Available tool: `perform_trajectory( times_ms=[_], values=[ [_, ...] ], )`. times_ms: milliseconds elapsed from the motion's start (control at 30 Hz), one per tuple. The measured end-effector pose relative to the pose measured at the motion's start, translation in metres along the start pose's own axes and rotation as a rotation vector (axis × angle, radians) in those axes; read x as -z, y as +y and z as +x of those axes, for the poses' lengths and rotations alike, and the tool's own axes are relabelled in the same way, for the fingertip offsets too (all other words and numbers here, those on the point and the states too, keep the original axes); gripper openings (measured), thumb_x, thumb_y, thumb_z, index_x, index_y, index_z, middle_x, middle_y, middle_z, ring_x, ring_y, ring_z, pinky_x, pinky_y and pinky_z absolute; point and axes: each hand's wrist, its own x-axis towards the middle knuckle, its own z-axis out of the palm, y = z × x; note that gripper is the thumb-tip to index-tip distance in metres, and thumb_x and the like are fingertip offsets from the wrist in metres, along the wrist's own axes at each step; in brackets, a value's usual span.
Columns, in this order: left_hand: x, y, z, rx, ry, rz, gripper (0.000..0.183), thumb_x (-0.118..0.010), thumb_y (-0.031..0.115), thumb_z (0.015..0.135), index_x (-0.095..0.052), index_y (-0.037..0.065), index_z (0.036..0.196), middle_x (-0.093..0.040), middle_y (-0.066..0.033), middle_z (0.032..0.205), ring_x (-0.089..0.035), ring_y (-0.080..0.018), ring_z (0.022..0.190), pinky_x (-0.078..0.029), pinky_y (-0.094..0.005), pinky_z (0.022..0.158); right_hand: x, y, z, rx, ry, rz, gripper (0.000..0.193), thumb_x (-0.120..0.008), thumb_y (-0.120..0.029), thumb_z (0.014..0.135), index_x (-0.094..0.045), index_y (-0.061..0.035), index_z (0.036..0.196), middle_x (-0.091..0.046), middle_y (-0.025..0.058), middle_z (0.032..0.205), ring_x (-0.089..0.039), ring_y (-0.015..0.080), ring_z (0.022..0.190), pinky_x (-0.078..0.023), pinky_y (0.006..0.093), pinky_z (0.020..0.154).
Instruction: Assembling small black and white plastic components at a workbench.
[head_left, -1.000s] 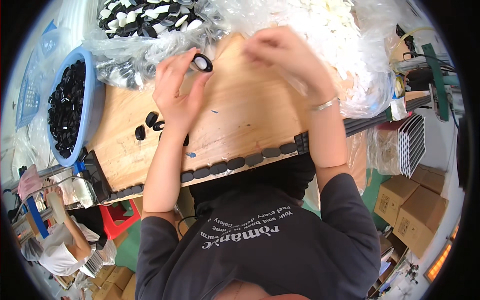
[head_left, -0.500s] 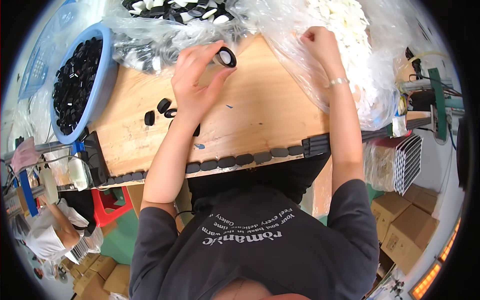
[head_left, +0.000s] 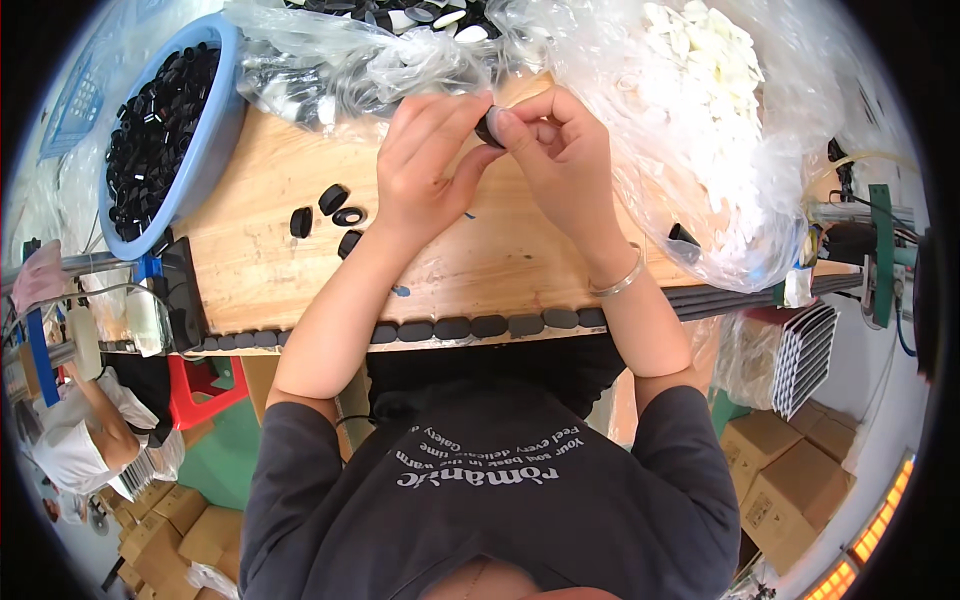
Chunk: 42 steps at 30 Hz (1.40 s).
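My left hand point(head_left: 425, 165) grips a small round black cap point(head_left: 486, 130) between thumb and fingers above the middle of the table. Against the cap's open side presses the thumb of my right hand point(head_left: 565, 150), its other fingers curled. Whether a small piece lies under that thumb is hidden. Left of my left forearm lie several loose black pieces: a cap on its side point(head_left: 301, 222), another cap point(head_left: 333, 199), a ring-like piece point(head_left: 348, 216) and a cap partly behind the forearm point(head_left: 349, 243).
A blue basin point(head_left: 225, 130) full of black caps stands at the left. Clear plastic bags hold pale flat pieces point(head_left: 700, 90) at the right and mixed black and white pieces point(head_left: 420, 15) at the back. Dark padding point(head_left: 490, 326) lines the table's front edge. A person point(head_left: 95, 430) sits lower left.
My right hand has come left from the bag of pale pieces to the cap. My left hand has moved slightly right and turned the cap toward it.
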Motion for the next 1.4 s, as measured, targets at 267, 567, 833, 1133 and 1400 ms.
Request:
perform_trajectory(
  times_ms=[267,567,833,1133,1400],
  values=[
    [0.001,-0.006,-0.001,-0.034,-0.053,0.003,0.048,-0.075,-0.003,0.057,-0.065,-0.001,0.104,-0.066,-0.0105,0.095,-0.059,-0.0283,0.084,-0.050,-0.0344,0.072,0.005,-0.005,0.003,-0.189,-0.063,0.117,0.018,-0.064,-0.018,0.090,-0.059,-0.0027,0.097,-0.065,0.0001,0.083,-0.057,0.0035,0.070,-0.044,0.0162,0.061],
    [-0.006,-0.001,-0.003,-0.068,-0.093,0.013,0.045,-0.073,-0.003,0.056,-0.064,-0.002,0.101,-0.066,-0.0116,0.092,-0.058,-0.0287,0.082,-0.050,-0.0344,0.070,0.017,0.008,0.004,-0.295,-0.125,0.247,0.014,-0.066,-0.015,0.087,-0.063,-0.0016,0.090,-0.064,-0.0001,0.076,-0.051,0.0036,0.064,-0.041,0.0173,0.058],
    [-0.006,-0.004,0.000,0.024,-0.169,0.042,0.048,-0.075,-0.001,0.060,-0.063,0.000,0.107,-0.064,-0.0114,0.092,-0.058,-0.0301,0.083,-0.050,-0.0364,0.073,0.022,0.001,0.005,-0.153,-0.069,-0.039,0.023,-0.067,-0.018,0.087,-0.065,0.0015,0.100,-0.066,0.0023,0.080,-0.058,0.0049,0.068,-0.045,0.0179,0.061],
    [0.005,-0.006,-0.005,0.713,-0.126,-0.502,0.020,-0.068,0.009,0.084,-0.067,0.000,0.102,-0.067,-0.0037,0.083,-0.057,-0.0089,0.074,-0.047,-0.0242,0.069,0.028,0.003,0.008,-0.132,-0.014,0.104,0.025,-0.061,-0.015,0.091,-0.062,0.0033,0.108,-0.068,0.0058,0.087,-0.061,0.0078,0.072,-0.049,0.0198,0.067],
    [0.013,-0.005,-0.002,0.814,-0.049,-0.628,0.015,-0.062,0.014,0.091,-0.066,0.000,0.088,-0.061,0.0023,0.071,-0.051,-0.0032,0.066,-0.040,-0.0184,0.060,0.024,0.002,0.006,-0.071,-0.091,0.119,0.022,-0.059,-0.013,0.092,-0.063,0.0028,0.107,-0.068,0.0068,0.088,-0.057,0.0071,0.069,-0.048,0.0202,0.067]
  ],
)
